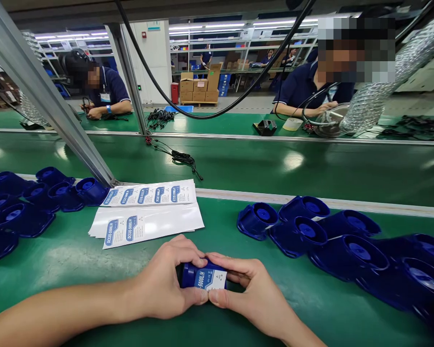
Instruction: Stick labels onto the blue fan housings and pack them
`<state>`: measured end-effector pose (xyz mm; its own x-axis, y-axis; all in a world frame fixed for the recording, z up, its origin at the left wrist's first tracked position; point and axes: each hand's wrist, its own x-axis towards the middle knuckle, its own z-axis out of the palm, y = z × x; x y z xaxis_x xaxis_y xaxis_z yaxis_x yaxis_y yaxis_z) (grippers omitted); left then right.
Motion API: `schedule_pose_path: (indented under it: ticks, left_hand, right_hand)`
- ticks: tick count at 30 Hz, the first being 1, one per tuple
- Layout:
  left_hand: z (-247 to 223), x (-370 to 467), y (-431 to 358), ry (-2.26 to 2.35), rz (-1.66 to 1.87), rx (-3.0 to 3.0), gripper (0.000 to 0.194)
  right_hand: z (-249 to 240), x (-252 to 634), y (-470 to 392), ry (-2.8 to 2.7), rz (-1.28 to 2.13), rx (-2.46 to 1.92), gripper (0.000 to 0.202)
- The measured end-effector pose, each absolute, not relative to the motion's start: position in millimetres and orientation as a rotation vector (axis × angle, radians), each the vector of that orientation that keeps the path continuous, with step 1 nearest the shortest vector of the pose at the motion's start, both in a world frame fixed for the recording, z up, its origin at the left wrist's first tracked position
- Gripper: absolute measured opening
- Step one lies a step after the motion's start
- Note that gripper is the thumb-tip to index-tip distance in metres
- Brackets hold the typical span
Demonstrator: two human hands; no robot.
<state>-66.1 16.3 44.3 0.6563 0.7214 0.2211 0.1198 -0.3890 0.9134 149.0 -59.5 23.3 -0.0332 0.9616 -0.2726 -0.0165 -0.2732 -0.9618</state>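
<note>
Between both hands, low in the middle of the head view, is a dark blue plastic housing. A blue and white label printed with "5000L/H" lies on its side. My left hand grips the housing from the left, its thumb on the label's lower edge. From the right, my right hand closes on the same housing, its thumb pressed at the label's lower edge beside the left thumb. The underside of the housing is hidden. Just beyond the hands lie white label sheets with several blue labels on them.
Several blue housings stand to the right, and more blue housings to the left. A metal post slants across the left. Beyond a pale ledge, a bundle of black cable lies on the green surface. Two people sit opposite; a black cable hangs overhead.
</note>
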Motion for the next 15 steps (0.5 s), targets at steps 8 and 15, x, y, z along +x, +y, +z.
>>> schedule_pose_path:
  ticks: [8,15]
  left_hand:
    - [53.9,-66.5,14.0,0.726,0.624,1.914,0.022]
    - [51.8,-67.4,11.8,0.759,0.594,1.914,0.051]
  right_hand:
    - [20.4,147.3,-62.8,-1.013,1.473,-1.361,0.051]
    - [21.9,150.4,-61.5,-1.012,1.506,-1.325,0.049]
